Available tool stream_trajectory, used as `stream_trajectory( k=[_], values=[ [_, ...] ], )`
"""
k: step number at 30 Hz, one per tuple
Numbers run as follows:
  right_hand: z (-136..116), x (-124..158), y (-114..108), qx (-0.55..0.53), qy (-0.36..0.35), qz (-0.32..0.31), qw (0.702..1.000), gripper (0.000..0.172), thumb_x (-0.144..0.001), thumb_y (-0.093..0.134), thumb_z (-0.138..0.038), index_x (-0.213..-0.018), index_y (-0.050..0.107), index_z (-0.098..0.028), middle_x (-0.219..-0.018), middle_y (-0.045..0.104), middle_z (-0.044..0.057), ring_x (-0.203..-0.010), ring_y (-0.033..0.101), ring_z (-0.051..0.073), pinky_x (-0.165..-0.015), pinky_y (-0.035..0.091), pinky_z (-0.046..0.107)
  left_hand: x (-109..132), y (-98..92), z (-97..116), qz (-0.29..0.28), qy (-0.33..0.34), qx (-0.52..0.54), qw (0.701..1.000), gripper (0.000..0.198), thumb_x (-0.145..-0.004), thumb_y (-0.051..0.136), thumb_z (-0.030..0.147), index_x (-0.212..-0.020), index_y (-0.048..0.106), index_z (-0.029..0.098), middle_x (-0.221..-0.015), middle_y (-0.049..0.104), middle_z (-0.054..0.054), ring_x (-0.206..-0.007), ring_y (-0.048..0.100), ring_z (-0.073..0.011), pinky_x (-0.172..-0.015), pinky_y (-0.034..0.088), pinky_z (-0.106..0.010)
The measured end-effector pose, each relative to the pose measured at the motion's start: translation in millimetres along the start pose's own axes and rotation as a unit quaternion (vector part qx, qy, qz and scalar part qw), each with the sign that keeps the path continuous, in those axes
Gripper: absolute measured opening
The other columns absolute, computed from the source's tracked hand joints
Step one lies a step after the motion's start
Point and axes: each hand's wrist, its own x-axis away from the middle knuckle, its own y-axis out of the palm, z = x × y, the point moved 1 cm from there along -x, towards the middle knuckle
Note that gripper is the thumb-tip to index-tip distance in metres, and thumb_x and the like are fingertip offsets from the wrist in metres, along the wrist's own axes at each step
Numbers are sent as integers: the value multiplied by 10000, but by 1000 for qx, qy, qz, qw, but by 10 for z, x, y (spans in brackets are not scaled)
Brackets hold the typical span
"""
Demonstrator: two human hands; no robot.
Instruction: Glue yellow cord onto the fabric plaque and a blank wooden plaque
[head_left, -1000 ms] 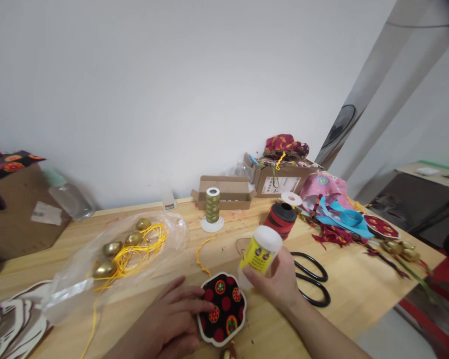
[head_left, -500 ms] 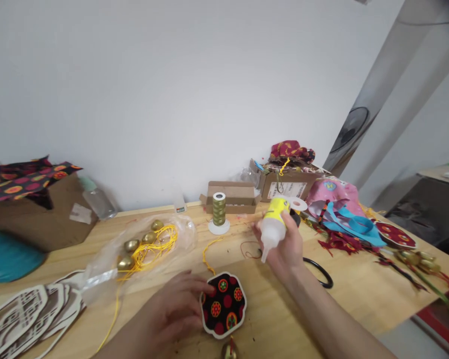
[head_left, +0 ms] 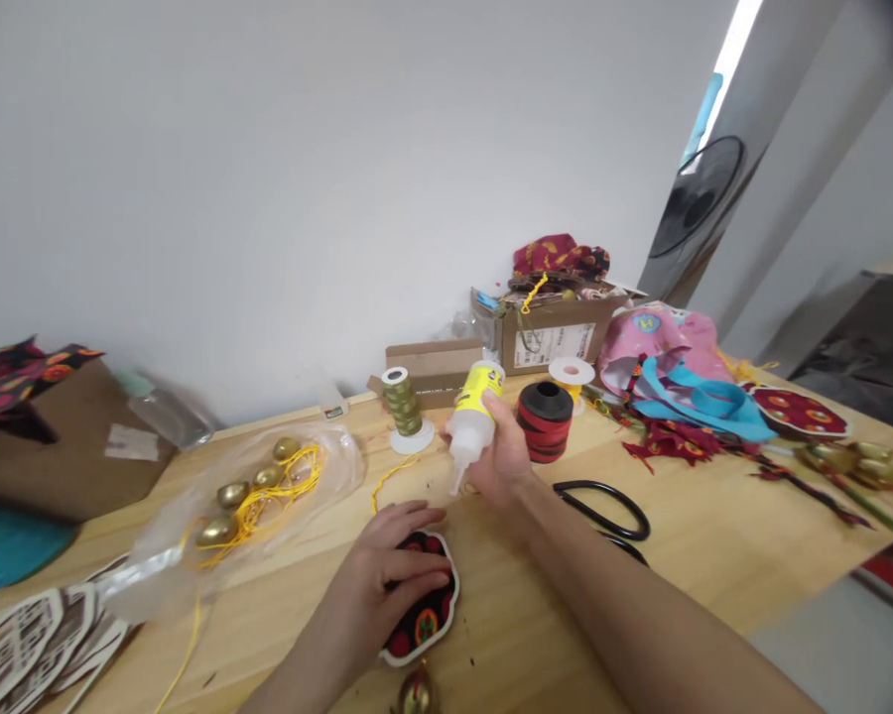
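Observation:
My right hand [head_left: 506,441] is closed around a squeeze glue bottle [head_left: 477,407] with a yellow label and a clear nozzle. The bottle is tipped so its nozzle points down, above the table and apart from anything below. My left hand [head_left: 391,565] lies with fingers stretched out across a flat scalloped ornament [head_left: 445,600], touching its top. Dark fabric with red and orange flower patterns covers the ornament, inside a pale rim; the hand hides much of it. A brass bell [head_left: 417,691] hangs at its near end, and a yellow cord [head_left: 391,476] lies at its far end.
Black-handled scissors [head_left: 644,526] lie right of my right forearm. Behind stand an olive thread spool [head_left: 403,407], a red-black spool [head_left: 545,421] and a cardboard box [head_left: 551,337]. Left are a plastic bag [head_left: 342,461] with bells and cord, and stacked wooden cutouts [head_left: 26,635].
My left hand has moved from the ornament's left edge onto its top. The bottle has come closer to the ornament. My view has shifted right, bringing the red-black spool into sight.

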Motion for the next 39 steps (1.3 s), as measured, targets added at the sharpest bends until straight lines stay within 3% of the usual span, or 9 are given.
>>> stream_trajectory(
  k=[9,15,19,23,29,34,39],
  values=[
    [-9,-41,7,-20,3,5,1000,258,-608,661,-406,-659,568,-171,-547,606,-22,-465,562,127,-474,483,241,-13,2,-59,22,52,-80,995,165,-816,565,324,-911,690,374,-1182,608,-17,-1088,537,-262,-944,389,-532],
    [0,-31,8,-26,12,9,1000,238,-618,660,-386,-659,566,-171,-566,617,-20,-491,579,132,-486,488,243,35,-44,-64,0,36,-63,997,249,-877,448,307,-1012,657,321,-1195,598,-32,-1135,507,-264,-940,400,-537],
    [19,-27,5,-26,15,6,1000,242,-620,662,-393,-654,559,-176,-544,609,-26,-525,604,150,-509,497,257,142,-110,-57,3,30,-83,996,300,-885,430,286,-1154,559,326,-1281,527,-17,-1191,454,-226,-971,403,-437],
    [47,-22,-3,-22,22,1,999,252,-608,674,-388,-661,560,-169,-519,598,-27,-540,615,162,-521,498,264,239,-90,-6,13,40,-133,990,395,-869,449,390,-1257,452,317,-1358,439,-52,-1258,354,-268,-1014,327,-465],
    [68,-17,-7,-22,30,2,999,257,-585,691,-371,-664,569,-159,-514,605,-18,-520,605,159,-504,489,254,283,34,-9,42,43,-139,988,380,-871,399,449,-1208,488,296,-1383,387,-74,-1287,277,-298,-1024,273,-499],
    [76,-28,-11,-22,35,3,999,261,-580,695,-369,-655,567,-154,-516,608,-15,-483,589,145,-496,483,252,260,57,-21,43,37,-151,987,372,-864,369,499,-1143,524,308,-1367,397,-82,-1283,267,-313,-983,251,-588],
    [86,-34,-18,-22,33,0,999,248,-594,690,-359,-665,571,-153,-499,595,-20,-518,605,156,-510,480,250,257,63,-8,43,26,-147,988,366,-861,342,522,-1045,578,311,-1363,398,-73,-1279,264,-315,-964,254,-596]
  ],
)
